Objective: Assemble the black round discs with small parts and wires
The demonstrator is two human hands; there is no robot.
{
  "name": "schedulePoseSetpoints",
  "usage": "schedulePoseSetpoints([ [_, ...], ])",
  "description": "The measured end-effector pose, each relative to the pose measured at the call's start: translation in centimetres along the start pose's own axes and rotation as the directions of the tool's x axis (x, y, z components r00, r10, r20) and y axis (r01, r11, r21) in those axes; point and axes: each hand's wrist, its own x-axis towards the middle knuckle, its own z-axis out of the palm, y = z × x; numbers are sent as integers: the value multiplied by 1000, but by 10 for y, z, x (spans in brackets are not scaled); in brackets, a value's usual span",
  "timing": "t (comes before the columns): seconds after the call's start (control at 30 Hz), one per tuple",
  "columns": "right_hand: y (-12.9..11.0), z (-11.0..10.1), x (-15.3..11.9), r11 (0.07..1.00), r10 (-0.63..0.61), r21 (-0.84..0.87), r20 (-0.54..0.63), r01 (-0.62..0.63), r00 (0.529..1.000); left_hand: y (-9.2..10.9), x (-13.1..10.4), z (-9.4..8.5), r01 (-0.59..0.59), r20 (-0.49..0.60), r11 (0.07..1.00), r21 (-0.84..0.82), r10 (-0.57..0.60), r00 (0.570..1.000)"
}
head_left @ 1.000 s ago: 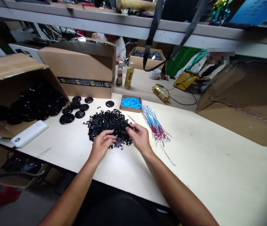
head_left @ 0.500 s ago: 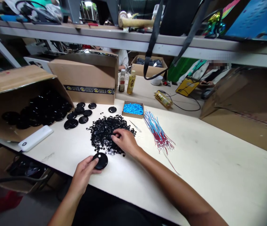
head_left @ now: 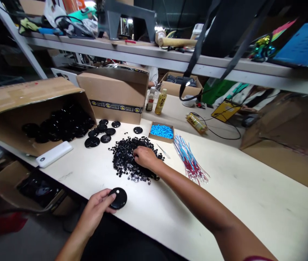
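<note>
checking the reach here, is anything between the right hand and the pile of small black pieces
Nothing visible does. The right hand already rests on the pile of small black pieces; whether its fingers grip a piece cannot be told. The left hand holds a black disc near the table edge.

left hand (head_left: 95, 210) curled near, right hand (head_left: 145, 157) outstretched, palm down

Nothing before me can be read clearly. The cardboard box (head_left: 116, 96) at the far edge of the table (head_left: 252, 203) wears a dark band with yellow round marks and small print, too tiny to make out. The yellow bottle (head_left: 160, 102) behind it has dark characters down its label, blurred. The tipped bottle (head_left: 196, 122) shows print I cannot decipher.
</note>
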Motion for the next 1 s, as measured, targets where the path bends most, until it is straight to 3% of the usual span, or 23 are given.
schedulePoseSetpoints([
  [0.1,8,-5,-17,1000,-19,25,-32,19,999,2,22,-13,-74,-103,997,9,74,992],
  [0.23,7,-2,-44,993,-51,102,-128,64,990,22,81,-29,-212,-255,977,3,206,945],
  [0.4,0,23,-93,970,-51,216,-280,114,959,55,160,-38,-420,-424,906,48,400,812],
  [0.5,2,43,-121,945,-41,284,-386,161,921,58,188,-32,-463,-489,878,122,460,741],
  [0.6,9,56,-140,909,-5,355,-518,220,855,49,199,-17,-485,-506,858,170,498,704],
  [0.73,16,63,-153,850,86,457,-611,262,787,30,197,9,-517,-486,839,171,529,696],
  [1.0,18,71,-144,742,237,589,-677,319,697,21,192,52,-569,-528,821,51,506,682],
])
